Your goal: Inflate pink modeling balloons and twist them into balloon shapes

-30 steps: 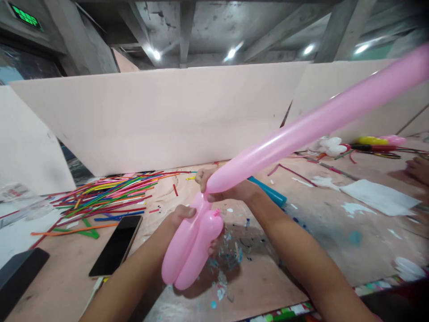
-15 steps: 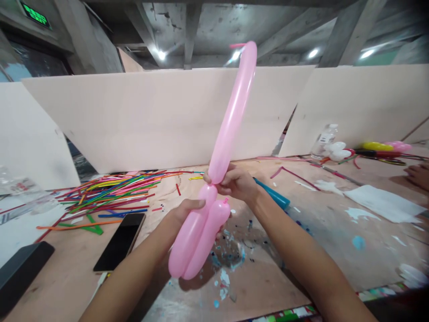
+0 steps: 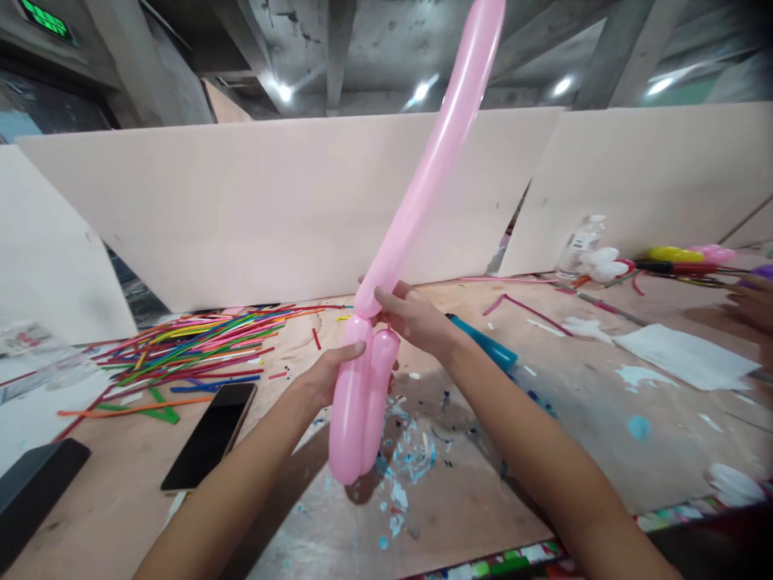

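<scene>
A long pink modelling balloon (image 3: 416, 201) rises tilted to the right from a twisted joint, its top cut off by the upper frame edge. Below the joint, its lower part folds into two bubbles side by side. My left hand (image 3: 329, 372) grips this folded part, thumb lying across the front and fingers mostly hidden behind. With thumb and fingers around the balloon just above the twist, my right hand (image 3: 411, 316) holds the base of the long section. The knotted end is largely hidden by my right hand.
Many uninflated balloons (image 3: 205, 346) lie at the left, by a phone (image 3: 211, 435) and a dark box (image 3: 42, 499). A blue balloon pump (image 3: 483, 342) lies behind my right forearm. Farther right are paper (image 3: 688, 354), a bottle (image 3: 583, 242) and another person's hand (image 3: 754, 298). White boards (image 3: 290, 209) stand behind.
The folded lower part has swung more upright. The long section leans farther right and its tip has left the top of the view. Both hands keep their hold and have shifted slightly left.
</scene>
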Demonstrator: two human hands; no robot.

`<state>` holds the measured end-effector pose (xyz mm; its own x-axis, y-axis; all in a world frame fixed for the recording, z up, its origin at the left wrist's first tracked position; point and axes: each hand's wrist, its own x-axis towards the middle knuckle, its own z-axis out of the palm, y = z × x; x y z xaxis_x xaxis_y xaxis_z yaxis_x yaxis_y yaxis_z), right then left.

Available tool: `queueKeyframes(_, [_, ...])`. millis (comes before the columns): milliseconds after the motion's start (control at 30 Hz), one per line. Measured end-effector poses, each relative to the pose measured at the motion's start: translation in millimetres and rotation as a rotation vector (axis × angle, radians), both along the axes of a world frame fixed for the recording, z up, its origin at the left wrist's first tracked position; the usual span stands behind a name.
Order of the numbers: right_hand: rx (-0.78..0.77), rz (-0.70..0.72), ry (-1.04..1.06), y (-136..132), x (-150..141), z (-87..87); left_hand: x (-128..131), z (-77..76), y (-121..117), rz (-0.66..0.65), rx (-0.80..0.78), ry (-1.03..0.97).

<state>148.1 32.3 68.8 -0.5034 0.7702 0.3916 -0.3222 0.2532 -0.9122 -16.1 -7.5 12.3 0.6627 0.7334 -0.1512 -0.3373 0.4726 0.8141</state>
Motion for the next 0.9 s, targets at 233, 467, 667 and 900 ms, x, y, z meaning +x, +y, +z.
queueKeyframes(233, [-0.045,-0.048,0.12,2.7,-5.8,0.0,4.6,17.8,-9.4,0.234,0.321,0.285])
queueKeyframes(467, [0.145,0.046,-0.111,0.0,5.7,2.6,-2.8,43.9,-17.4,0.384,0.792,0.65])
queueKeyframes(667, [0.285,-0.329,-0.447,-18.3,-2.5,5.3,-2.8,34.6,-14.8,0.666,0.902,0.863])
queueKeyframes(900, [0.183,-0.009,-0.329,-16.7,3.2,5.4,-4.4,37.1,-20.0,0.001,0.576,0.47])
